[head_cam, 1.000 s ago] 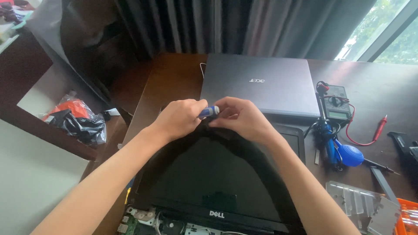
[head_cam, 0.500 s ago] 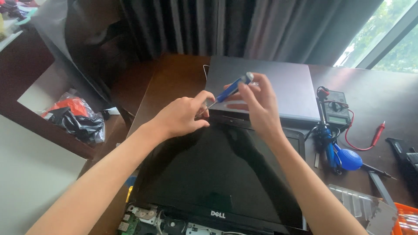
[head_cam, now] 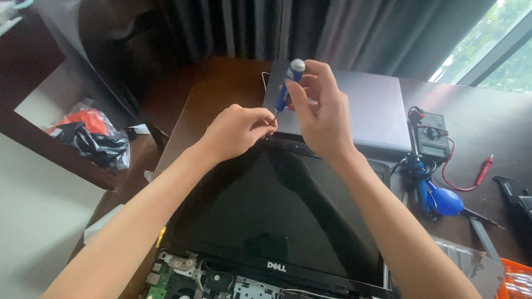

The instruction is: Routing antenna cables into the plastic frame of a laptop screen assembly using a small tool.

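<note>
A black laptop screen panel [head_cam: 277, 216] lies flat on the brown desk, its opened base with bare circuit boards [head_cam: 205, 279] nearest me. My right hand [head_cam: 321, 113] holds a blue screwdriver [head_cam: 287, 88] nearly upright, tip down at the panel's far edge. My left hand [head_cam: 238, 130] is pinched at that same spot, fingertips by the screwdriver tip. What the fingers pinch is too small to see.
A closed grey laptop [head_cam: 366, 111] lies just beyond the hands. To the right are a multimeter [head_cam: 432, 135] with red leads, a blue dust blower [head_cam: 443, 200], small tools and an orange box [head_cam: 515, 279]. A black and orange bag [head_cam: 91, 135] lies on the floor at left.
The right hand has lifted the screwdriver from lying low between both hands to nearly upright, tip down at the panel's far edge. The left hand stayed pinched there.
</note>
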